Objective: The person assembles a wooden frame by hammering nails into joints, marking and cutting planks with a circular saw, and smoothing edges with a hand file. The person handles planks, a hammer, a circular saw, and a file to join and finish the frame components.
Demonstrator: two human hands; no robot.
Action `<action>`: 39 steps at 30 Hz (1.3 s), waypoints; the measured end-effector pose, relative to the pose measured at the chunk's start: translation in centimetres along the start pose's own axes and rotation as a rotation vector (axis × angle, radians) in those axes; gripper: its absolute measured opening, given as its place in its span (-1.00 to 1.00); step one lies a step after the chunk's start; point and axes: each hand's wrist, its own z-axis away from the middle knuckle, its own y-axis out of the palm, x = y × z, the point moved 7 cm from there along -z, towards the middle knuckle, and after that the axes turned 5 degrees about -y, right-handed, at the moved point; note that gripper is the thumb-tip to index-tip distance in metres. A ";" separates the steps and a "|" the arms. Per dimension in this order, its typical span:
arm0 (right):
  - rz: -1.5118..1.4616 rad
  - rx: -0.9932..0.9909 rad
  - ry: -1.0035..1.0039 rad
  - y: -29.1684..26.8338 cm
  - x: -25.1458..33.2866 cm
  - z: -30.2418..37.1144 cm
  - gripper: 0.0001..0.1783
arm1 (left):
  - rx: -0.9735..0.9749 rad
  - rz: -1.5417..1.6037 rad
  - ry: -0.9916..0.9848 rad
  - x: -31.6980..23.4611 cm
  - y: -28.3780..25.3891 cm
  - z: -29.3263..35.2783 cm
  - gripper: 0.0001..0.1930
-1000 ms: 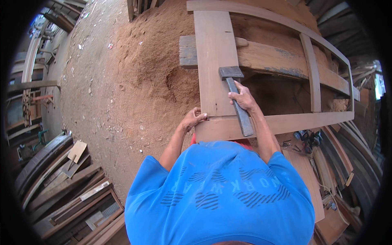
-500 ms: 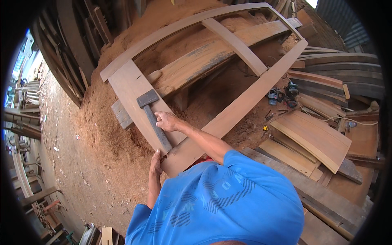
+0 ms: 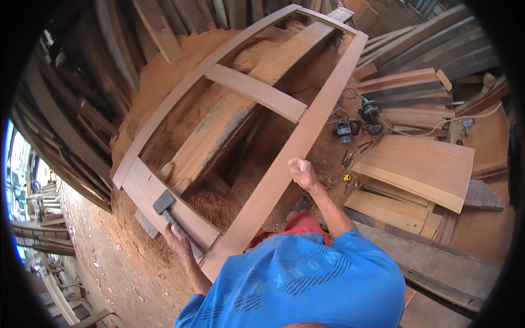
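A pale wooden frame with one curved long side (image 3: 180, 101) lies before me, with a crossbar (image 3: 257, 92) and a wide end board (image 3: 139, 183). On the end board rests a hammer (image 3: 163, 203) with a dark block head and a dark handle. My left hand (image 3: 176, 240) is at that handle, its fingers closed about the upper part. Over the near long rail (image 3: 273, 188), my right hand (image 3: 303, 173) is raised with curled fingers; whatever may be inside it is hidden.
A rough, weathered beam (image 3: 229, 123) runs beneath the frame, above heaped sawdust (image 3: 180, 60). Right of the frame lie power tools (image 3: 345, 130), a yellow tape measure (image 3: 346, 177) and stacked boards (image 3: 413, 164). Curved planks (image 3: 60, 131) lean at the left.
My right hand has left the hammer handle and moved right, over the near rail. My left hand has gone from the frame's corner to the hammer handle. The view has shifted.
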 end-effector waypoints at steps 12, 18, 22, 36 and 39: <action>0.150 0.165 -0.110 -10.7 3.7 3.3 -0.24 | 1.547 0.539 -0.025 -34.2 38.3 21.9 -0.61; -0.061 0.169 -0.031 -18.8 1.1 -0.5 -0.17 | 1.570 0.211 0.062 -41.5 44.1 21.7 -0.84; -0.017 0.046 -0.001 -23.1 -2.4 -4.3 -0.21 | 1.415 0.173 0.205 -43.4 51.1 19.4 -0.87; 0.632 0.054 0.910 -54.1 -32.1 -3.6 -0.69 | 0.705 -0.189 -0.638 -33.1 59.8 -0.2 -0.11; 0.654 0.180 0.858 -53.4 -39.0 -4.7 -0.68 | 0.633 0.067 -0.504 -28.7 60.9 0.4 -0.29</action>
